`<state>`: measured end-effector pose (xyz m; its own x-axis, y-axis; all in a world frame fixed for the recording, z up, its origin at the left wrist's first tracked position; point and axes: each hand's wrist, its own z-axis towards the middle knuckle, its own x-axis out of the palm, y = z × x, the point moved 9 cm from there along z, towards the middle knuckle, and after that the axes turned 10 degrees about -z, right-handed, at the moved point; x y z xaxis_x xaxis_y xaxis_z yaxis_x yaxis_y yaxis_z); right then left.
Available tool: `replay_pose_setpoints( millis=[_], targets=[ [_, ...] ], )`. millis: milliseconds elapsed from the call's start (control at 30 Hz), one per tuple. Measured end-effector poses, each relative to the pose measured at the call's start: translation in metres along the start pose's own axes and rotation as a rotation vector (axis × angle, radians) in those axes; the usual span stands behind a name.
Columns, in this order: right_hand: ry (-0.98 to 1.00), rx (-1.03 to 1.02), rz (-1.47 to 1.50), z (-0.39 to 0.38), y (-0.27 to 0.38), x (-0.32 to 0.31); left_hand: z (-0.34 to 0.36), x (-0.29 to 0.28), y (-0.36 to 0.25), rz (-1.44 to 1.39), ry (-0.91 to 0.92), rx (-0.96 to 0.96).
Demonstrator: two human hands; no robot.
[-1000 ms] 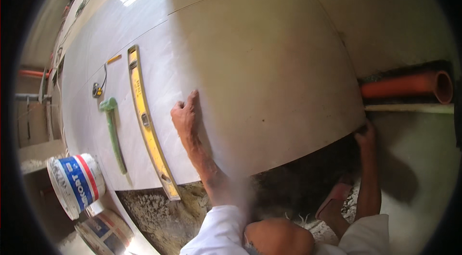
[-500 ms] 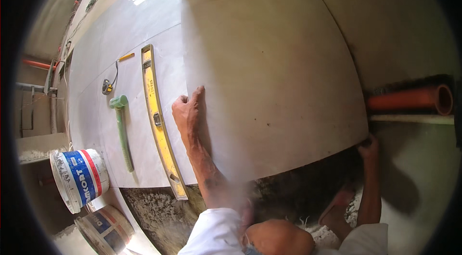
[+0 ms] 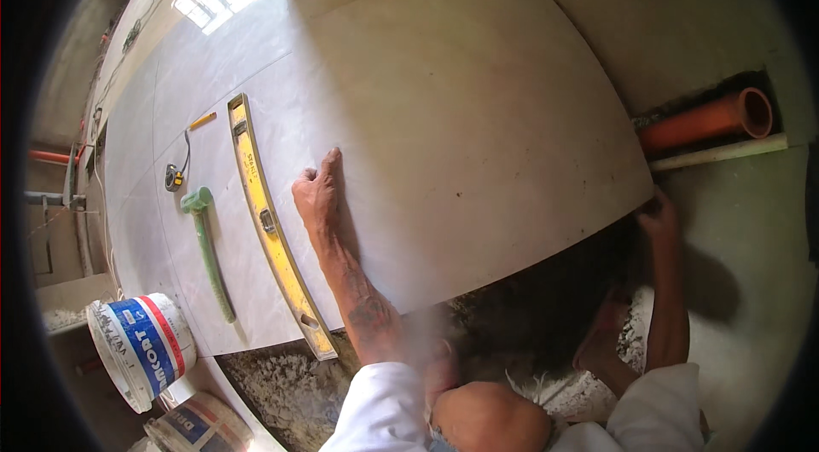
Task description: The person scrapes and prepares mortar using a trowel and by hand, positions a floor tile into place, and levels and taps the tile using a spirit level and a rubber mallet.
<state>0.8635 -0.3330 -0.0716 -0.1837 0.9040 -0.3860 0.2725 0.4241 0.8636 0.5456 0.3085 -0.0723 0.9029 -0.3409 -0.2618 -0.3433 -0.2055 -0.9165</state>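
Observation:
A large pale grey tile (image 3: 478, 128) spans the middle and right, its left part lit and the rest in shadow. My left hand (image 3: 317, 192) is at its left side, fingers curled in and thumb extended over the surface; the fingertips are hidden. At the near right corner, my right hand (image 3: 659, 217) has its fingers closed around the tile's edge, partly out of sight beneath it. Left of my left hand lies a yellow spirit level (image 3: 271, 226). Beyond that are a green mallet (image 3: 203, 239) and a tape measure (image 3: 174, 177) with its blade partly out.
An orange pipe (image 3: 699, 124) juts from the wall at right, above a pale strip (image 3: 721, 152). Two buckets, a white-and-blue one (image 3: 141, 350) and a dirty one (image 3: 200, 422), stand lower left. Rough mortar (image 3: 281, 384) lies before the tiles. A yellow pencil (image 3: 202, 121) sits by the tape.
The view has turned a little, so the level, mallet and buckets appear lower and farther left, the pipe higher. Both hands keep their places on the tile.

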Motion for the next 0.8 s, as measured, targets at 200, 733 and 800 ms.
replay_pose_setpoints(
  millis=[200, 733, 800],
  targets=[
    [0.087, -0.189, -0.286, 0.03, -0.022, -0.005, -0.014, -0.005, -0.007, 0.169, -0.052, 0.033],
    [-0.199, 0.236, 0.567, -0.005, -0.039, 0.033, 0.013, 0.011, 0.035, 0.16, 0.159, 0.295],
    [-0.16, 0.423, 0.628, -0.057, -0.039, 0.08, -0.008, 0.017, 0.027, -0.055, 0.093, -0.001]
  ],
)
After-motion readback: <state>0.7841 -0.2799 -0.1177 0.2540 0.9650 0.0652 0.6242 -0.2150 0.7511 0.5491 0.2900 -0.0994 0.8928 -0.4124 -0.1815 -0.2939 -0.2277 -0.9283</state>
